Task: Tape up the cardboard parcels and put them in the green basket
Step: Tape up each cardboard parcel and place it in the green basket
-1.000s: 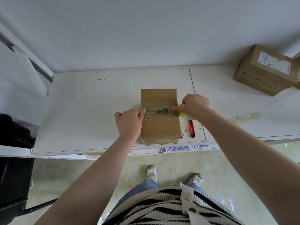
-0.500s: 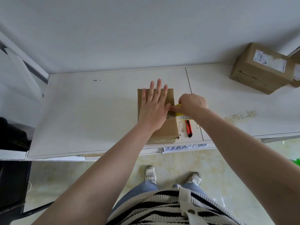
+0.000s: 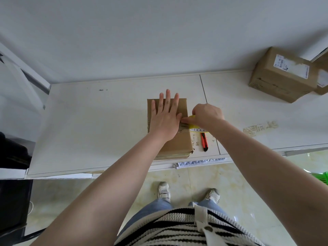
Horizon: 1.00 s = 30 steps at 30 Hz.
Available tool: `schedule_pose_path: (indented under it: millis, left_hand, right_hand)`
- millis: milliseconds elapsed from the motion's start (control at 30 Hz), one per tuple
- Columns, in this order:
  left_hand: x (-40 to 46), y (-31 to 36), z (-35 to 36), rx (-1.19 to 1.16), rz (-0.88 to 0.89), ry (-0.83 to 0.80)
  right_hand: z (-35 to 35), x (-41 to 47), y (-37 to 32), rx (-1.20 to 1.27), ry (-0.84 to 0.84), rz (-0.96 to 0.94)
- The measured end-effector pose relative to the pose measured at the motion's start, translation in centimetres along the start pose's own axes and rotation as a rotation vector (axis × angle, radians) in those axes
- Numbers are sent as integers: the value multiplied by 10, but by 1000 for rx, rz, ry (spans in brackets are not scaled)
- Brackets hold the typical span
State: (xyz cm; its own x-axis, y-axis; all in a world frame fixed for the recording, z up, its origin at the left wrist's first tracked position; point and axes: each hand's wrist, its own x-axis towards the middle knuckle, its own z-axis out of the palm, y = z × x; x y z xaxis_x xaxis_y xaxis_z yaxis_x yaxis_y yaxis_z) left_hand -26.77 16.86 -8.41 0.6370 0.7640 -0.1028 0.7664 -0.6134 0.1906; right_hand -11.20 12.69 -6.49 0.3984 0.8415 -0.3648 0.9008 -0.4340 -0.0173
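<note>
A flat brown cardboard parcel (image 3: pixel 179 144) lies near the front edge of the white table (image 3: pixel 99 125). My left hand (image 3: pixel 166 118) lies flat on top of it with straight, spread fingers, pressing down over a strip of clear tape. At the parcel's right edge my right hand (image 3: pixel 206 117) grips a yellow tape roll (image 3: pixel 192 121), its fingertips against the taped band. A corner of the green basket (image 3: pixel 321 177) shows low at the right edge, on the floor.
A red utility knife (image 3: pixel 204 142) lies on the table just right of the parcel. Two more cardboard parcels (image 3: pixel 278 75) sit at the back right against the wall. A dark object stands at the left below table height.
My left hand left the parcel's left edge, moved onto its top and flattened out with fingers spread. My right hand stayed at the right edge with the tape roll.
</note>
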Motion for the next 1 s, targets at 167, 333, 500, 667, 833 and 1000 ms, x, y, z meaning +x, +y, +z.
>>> schedule_pose_path:
  millis: [167,333,500,667,833,1000]
  left_hand:
    - [5,18,-21,-111,-1,220]
    - [-12,3,4,-17,-14,94]
    - [-8,7,0,-59,-1,149]
    - [-14,5,11,22,-43,84]
    - [-13,-3,16,29,-37,52]
    - [-19,-26,12,-13,-54,35]
  right_hand:
    - [1,1,0,-5,-10,8]
    - [3,1,0,9,-1,2]
    - [4,0,3,2,8,1]
    - [1,-1,0,7,-7,-14]
    - [7,-2,11,225,-8,-93]
    - [8,-9,28,575,-73,-267]
